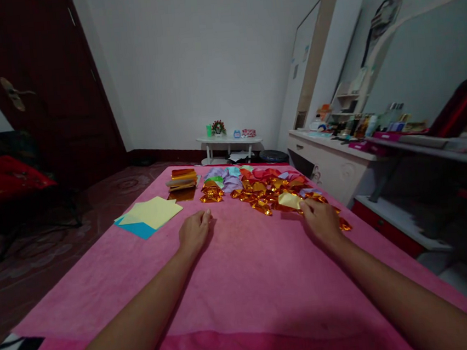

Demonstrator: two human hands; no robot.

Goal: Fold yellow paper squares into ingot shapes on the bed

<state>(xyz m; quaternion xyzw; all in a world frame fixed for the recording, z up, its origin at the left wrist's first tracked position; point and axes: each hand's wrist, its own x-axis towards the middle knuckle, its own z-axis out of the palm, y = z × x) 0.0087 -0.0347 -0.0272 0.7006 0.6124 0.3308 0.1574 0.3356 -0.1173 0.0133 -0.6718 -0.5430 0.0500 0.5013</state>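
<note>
My left hand (196, 235) is curled into a loose fist above the pink cloth, with nothing visible sticking out of it. Between the thumb and fingers of my right hand (323, 221) is a small pale yellow piece of paper (289, 201), held over the near right part of a pile of shiny orange-gold foil pieces (260, 193). Left of my left hand lie yellow paper sheets (150, 211) on top of blue paper (139, 229). Beyond them stands a stack of gold foil sheets (182, 180).
A pink cloth (243, 273) covers the surface before me. Purple, green and red crumpled pieces (231, 183) lie at its far end. Farther back stands a small white table (230, 139). A dresser (330, 154) with bottles is on the right, a dark door (39, 89) on the left.
</note>
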